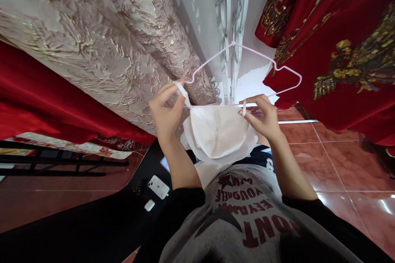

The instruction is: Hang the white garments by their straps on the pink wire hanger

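Note:
A pale pink clothes hanger [256, 52] hangs by its hook in front of me. At its lower bar is a white ruffled garment [217, 133] with a layered edge. My left hand [168, 109] is closed in a pinch on a white strap [182, 91] at the garment's left corner, close to the hanger's left end. On the other side, my right hand [263, 115] pinches a second white strap [244, 107] at the right corner, beside the lower bar. Where the straps pass relative to the bar is hard to make out.
A white metal rack [226, 24] carries the hanger. Beige embossed fabric [101, 33] hangs at left, red embroidered cloth [339, 49] at right. A phone [158, 186] and a small white case [149, 205] lie on a black surface [92, 222]. Red tiles [336, 168] cover the floor.

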Motion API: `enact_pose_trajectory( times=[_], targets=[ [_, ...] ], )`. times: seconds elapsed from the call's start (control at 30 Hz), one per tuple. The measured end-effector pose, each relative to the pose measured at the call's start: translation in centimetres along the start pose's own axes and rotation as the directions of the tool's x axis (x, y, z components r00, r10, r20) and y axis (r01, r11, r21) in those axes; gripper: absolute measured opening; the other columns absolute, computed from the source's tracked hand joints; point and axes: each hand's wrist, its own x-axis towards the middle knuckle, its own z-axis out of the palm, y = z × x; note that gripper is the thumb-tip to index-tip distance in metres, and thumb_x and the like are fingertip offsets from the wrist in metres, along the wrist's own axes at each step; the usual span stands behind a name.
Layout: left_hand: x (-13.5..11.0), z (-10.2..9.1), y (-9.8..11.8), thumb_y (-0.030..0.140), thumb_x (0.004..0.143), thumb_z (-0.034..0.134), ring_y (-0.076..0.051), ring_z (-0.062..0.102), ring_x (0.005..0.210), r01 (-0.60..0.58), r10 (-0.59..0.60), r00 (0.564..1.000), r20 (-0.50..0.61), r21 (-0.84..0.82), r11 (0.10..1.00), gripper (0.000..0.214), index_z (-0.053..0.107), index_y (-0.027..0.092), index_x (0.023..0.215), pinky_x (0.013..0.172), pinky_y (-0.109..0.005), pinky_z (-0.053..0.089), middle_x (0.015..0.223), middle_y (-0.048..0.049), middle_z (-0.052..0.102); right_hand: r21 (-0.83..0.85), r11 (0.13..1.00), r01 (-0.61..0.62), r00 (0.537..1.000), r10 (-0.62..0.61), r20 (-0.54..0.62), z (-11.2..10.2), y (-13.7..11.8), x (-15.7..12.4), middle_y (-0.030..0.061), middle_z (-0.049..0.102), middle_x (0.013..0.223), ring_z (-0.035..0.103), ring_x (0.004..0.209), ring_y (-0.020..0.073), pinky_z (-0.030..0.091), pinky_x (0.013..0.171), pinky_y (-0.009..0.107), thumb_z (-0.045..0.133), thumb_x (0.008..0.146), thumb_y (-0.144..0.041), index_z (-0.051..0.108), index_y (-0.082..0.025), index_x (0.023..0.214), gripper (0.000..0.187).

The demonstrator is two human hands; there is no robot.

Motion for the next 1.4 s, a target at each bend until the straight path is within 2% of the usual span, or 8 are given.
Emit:
enact_pose_trajectory(
  times=[0.2,0.33,0.43,0.53,0.7,0.93,1.17,1.4],
  targets=[
    [2.8,1.2,0.6,0.013,0.087,0.085,-0.015,0.065,0.084,0.113,-0.116,0.982,0.147,0.025,0.993,0.012,0.076,0.02,0.093,0.082,-0.033,0.051,0.087,0.0005,0.07,-0.008,0.999,0.039,0.999,-0.04,-0.01,-0.1,0.2,-0.2,0.0029,0.078,0.098,0.069,0.094,0.0239,0.055,0.085,0.042,0.077,0.092,-0.049,0.074,-0.028,0.101,0.024],
    [0.6,1.8,-2.1,0.019,0.088,0.085,-0.012,0.063,0.077,0.196,-0.206,0.975,-0.084,-0.111,0.974,0.016,0.074,0.021,0.099,0.079,-0.031,0.05,0.081,0.0023,0.068,-0.041,0.998,0.057,0.998,-0.057,-0.013,0.0,0.6,-0.4,0.0034,0.079,0.099,0.069,0.094,0.0252,0.055,0.086,0.044,0.075,0.093,-0.05,0.074,-0.028,0.103,0.024],
    [-2.4,3.4,-4.1,0.033,0.085,0.086,-0.01,0.064,0.075,0.242,-0.409,0.861,-0.302,-0.464,0.852,0.022,0.069,0.024,0.096,0.078,-0.028,0.054,0.082,0.0032,0.068,-0.034,0.997,0.076,0.997,-0.076,-0.014,0.5,0.6,-0.4,0.0039,0.08,0.102,0.071,0.097,0.026,0.057,0.087,0.046,0.074,0.094,-0.049,0.074,-0.029,0.108,0.024],
    [-4.8,5.5,-4.8,0.056,0.085,0.081,-0.013,0.072,0.096,0.276,-0.546,0.793,-0.27,-0.64,0.717,0.038,0.065,0.024,0.099,0.094,-0.028,0.056,0.092,-0.001,0.071,-0.022,0.995,0.096,0.995,-0.096,-0.014,1.1,0.2,-0.6,0.0044,0.08,0.104,0.072,0.101,0.0268,0.058,0.091,0.048,0.074,0.095,-0.047,0.074,-0.03,0.112,0.024],
    [-5.3,6.6,-3.9,0.072,0.081,0.076,-0.017,0.072,0.094,0.301,-0.495,0.834,-0.242,-0.551,0.778,0.052,0.054,0.025,0.091,0.098,-0.033,0.056,0.085,-0.0001,0.063,0.014,1.0,-0.015,0.984,0.017,-0.176,1.0,1.0,-1.9,0.0064,0.078,0.125,0.071,0.12,0.0295,0.058,0.104,0.053,0.077,0.093,-0.043,0.072,-0.033,0.127,0.036],
    [-4.6,5.3,-3.0,0.069,0.075,0.083,-0.017,0.071,0.089,0.314,-0.531,0.824,-0.2,-0.618,0.72,0.056,0.05,0.026,0.088,0.088,-0.028,0.053,0.079,0.0021,0.059,0.122,0.992,-0.014,0.737,0.093,-0.67,-3.2,6.2,-1.1,0.0109,0.072,0.135,0.071,0.122,0.0308,0.054,0.111,0.058,0.081,0.089,-0.04,0.072,-0.029,0.126,0.04],
    [-4.4,5.4,-3.0,0.07,0.08,0.076,-0.017,0.07,0.086,0.329,-0.533,0.817,-0.218,-0.583,0.743,0.053,0.048,0.026,0.087,0.078,-0.026,0.05,0.077,0.0006,0.059,-0.011,0.997,-0.07,0.965,0.065,-0.253,-6.2,2.7,3.8,0.005,0.076,0.1,0.073,0.096,0.0263,0.059,0.1,0.056,0.085,0.084,-0.04,0.073,-0.029,0.111,0.031],
    [-4.9,5.5,-3.5,0.069,0.083,0.075,-0.02,0.072,0.099,0.393,-0.566,0.81,-0.155,-0.574,0.719,0.05,0.049,0.026,0.089,0.076,-0.026,0.05,0.095,-0.0049,0.071,-0.236,0.969,0.078,0.953,-0.142,-0.268,-3.4,1.3,3.6,0.0109,0.061,0.148,0.052,0.145,0.0393,0.038,0.122,0.072,0.079,0.086,-0.038,0.063,-0.031,0.136,0.053]
  ],
)
